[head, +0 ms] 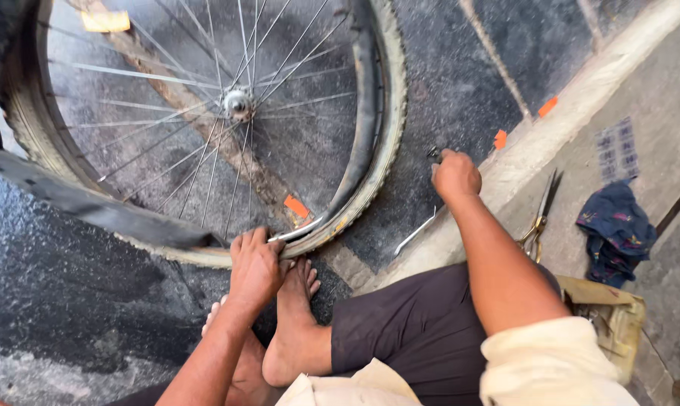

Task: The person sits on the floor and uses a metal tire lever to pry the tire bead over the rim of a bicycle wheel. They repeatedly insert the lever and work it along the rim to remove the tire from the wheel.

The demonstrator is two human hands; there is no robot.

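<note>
On dark pavement: bicycle wheel (pixel 204 128) lying flat, left hand (pixel 255 267) clamped on its rim and loose tyre (pixel 381 113), right hand (pixel 455 174) closed on a small dark tool (pixel 434 154) (kind unclear); risk judged: tyre slipping back, bare foot (pixel 296 316) close beneath.

Dark wet pavement (pixel 54 301) (pale kerb (pixel 580 98))
</note>
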